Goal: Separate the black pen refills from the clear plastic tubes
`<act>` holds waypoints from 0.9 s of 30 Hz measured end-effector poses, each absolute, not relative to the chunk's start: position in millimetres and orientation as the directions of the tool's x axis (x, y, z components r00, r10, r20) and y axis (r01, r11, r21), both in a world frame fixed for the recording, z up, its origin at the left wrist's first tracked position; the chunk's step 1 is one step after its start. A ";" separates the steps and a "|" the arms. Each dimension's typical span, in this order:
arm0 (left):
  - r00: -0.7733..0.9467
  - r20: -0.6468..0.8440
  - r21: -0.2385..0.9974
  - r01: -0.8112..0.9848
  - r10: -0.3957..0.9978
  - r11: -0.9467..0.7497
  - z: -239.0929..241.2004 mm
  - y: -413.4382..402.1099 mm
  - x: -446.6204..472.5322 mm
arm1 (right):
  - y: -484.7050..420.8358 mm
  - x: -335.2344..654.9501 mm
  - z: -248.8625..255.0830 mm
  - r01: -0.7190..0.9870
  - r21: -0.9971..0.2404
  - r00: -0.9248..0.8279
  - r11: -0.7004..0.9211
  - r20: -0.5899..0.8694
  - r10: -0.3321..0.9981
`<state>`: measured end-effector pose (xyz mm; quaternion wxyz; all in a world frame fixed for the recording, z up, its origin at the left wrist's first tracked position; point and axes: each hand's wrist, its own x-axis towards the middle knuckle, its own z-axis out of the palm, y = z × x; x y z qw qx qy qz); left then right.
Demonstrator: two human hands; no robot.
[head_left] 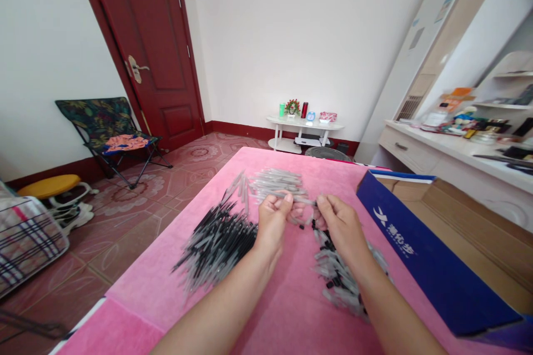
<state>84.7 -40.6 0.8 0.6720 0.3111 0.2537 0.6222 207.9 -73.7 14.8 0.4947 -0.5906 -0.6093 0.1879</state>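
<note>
A translucent pen (305, 200) stretches between my two hands above the pink-covered table. My left hand (273, 215) is closed around its left part. My right hand (336, 217) pinches the dark right end, and the fingers hide that piece's shape. Just beyond my left hand lies a pile of clear pen barrels (277, 180). To the left is a big heap of thin black pen refills (222, 241). Clear pen caps with black parts (339, 280) are heaped below my right hand, partly covered by my right forearm.
A blue open cardboard box (412, 255) stands at the table's right side. The pink cloth (287, 310) covers the table. Behind it is a low white stand (306, 123); a cluttered white dresser (453, 144) is at right, and a folding chair (112, 127) at left.
</note>
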 end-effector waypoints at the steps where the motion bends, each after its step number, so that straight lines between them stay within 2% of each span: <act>1: 0.091 0.033 0.728 -0.684 0.995 0.038 0.5 -40.2 84.7 | -73.7 207.3 15.3 0.518 -0.817 0.166 0.253 0.387 0.907; 4: 0.088 0.022 0.728 -0.684 0.996 0.045 -1.1 -39.7 85.1 | -74.1 206.9 14.9 0.580 -0.770 0.147 0.266 0.421 0.895; 7: 0.111 0.043 0.742 -0.669 0.993 0.043 -2.6 -39.5 85.1 | -74.4 208.9 13.1 0.669 -0.717 0.179 0.197 0.412 0.893; 13: 0.086 0.001 0.711 -0.700 0.996 0.060 -3.6 -36.4 83.0 | -70.8 212.6 12.5 0.612 -0.756 0.124 0.233 0.383 0.915; 18: 0.095 0.002 0.724 -0.687 0.995 0.064 -2.8 -36.9 84.2 | -71.2 213.5 12.6 0.634 -0.754 0.138 0.173 0.330 0.934; 23: 0.097 0.006 0.716 -0.695 0.995 0.064 -1.5 -37.6 83.6 | -72.3 213.0 14.4 0.613 -0.758 0.114 0.221 0.363 0.925; 27: 0.114 0.004 0.724 -0.686 0.993 0.076 -1.6 -37.7 83.0 | -72.6 213.0 12.7 0.599 -0.784 0.148 0.163 0.308 0.940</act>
